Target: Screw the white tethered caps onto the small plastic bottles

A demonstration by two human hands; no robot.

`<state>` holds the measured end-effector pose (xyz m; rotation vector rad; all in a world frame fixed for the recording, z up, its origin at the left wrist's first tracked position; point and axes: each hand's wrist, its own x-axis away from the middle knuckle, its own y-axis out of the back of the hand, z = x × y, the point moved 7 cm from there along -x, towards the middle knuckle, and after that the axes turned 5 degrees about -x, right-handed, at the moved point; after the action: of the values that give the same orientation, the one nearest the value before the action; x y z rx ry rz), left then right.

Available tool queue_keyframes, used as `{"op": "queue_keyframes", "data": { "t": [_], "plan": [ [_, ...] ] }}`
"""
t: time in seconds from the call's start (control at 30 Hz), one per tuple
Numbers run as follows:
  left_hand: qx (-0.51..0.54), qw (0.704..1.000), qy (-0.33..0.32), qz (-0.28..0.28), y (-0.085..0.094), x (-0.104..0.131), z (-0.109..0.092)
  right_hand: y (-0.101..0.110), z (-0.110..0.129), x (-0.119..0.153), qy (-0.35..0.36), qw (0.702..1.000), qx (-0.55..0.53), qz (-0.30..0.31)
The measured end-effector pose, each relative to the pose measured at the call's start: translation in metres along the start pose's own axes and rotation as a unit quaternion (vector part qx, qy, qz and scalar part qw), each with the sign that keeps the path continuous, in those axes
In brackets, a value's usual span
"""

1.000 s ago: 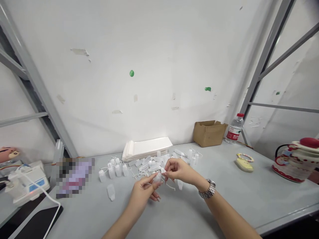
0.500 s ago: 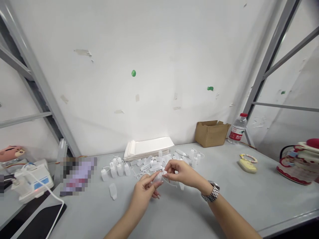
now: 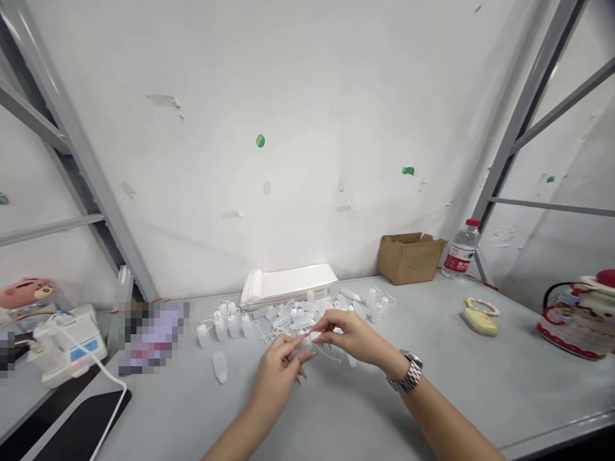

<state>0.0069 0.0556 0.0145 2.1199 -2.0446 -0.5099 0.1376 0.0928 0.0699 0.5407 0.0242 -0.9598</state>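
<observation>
A small translucent squeeze bottle [image 3: 306,344] is pinched between the thumb and fingers of my left hand [image 3: 277,368]. My right hand [image 3: 353,338], with a metal watch on its wrist, has its fingertips closed on the white cap at the bottle's mouth. From there a thin translucent strap [image 3: 331,356] trails below the right fingers. Fingers hide much of the bottle and cap. Behind both hands lies a loose pile of bottles and caps [image 3: 300,318]. A flat-lying bottle without a cap [image 3: 220,367] is left of my left hand.
Several capped bottles [image 3: 233,326] stand at the left, with others [image 3: 377,312] at the right. White sheets or envelopes [image 3: 298,279] are stacked by the wall. Further right are a cardboard box [image 3: 410,259], a water bottle [image 3: 461,251] and a yellow case [image 3: 480,320]. A power strip [image 3: 72,349] sits left.
The fingers of my right hand have shifted slightly at the cap. Both hands stay together around the same bottle, and the whole view has drifted a little.
</observation>
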Motion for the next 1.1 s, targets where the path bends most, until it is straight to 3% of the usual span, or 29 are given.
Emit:
{"op": "queue_keyframes", "data": {
  "t": [0.23,0.43,0.53,0.7,0.93,1.1],
  "plan": [
    [-0.186,0.971,-0.150,0.001,0.011,0.002,-0.019,-0.006,-0.002,0.001,0.015,0.999,0.036,-0.006],
    [-0.120,0.980,-0.151,0.052,0.003,0.001,-0.020,-0.009,0.007,0.003,0.077,0.994,0.084,-0.001],
    [-0.111,0.982,-0.147,0.050,0.004,0.001,-0.021,-0.008,0.007,0.003,0.084,0.993,0.080,-0.014],
    [-0.191,0.967,-0.166,-0.014,0.009,0.004,-0.025,-0.004,-0.011,-0.003,-0.016,0.996,-0.066,-0.054],
    [-0.282,0.939,-0.189,-0.056,0.008,0.007,-0.021,-0.013,-0.034,-0.005,-0.149,0.963,-0.220,-0.040],
    [-0.280,0.937,-0.196,-0.070,0.008,0.006,-0.021,-0.017,-0.040,-0.005,-0.157,0.946,-0.274,-0.078]
  ]
}}
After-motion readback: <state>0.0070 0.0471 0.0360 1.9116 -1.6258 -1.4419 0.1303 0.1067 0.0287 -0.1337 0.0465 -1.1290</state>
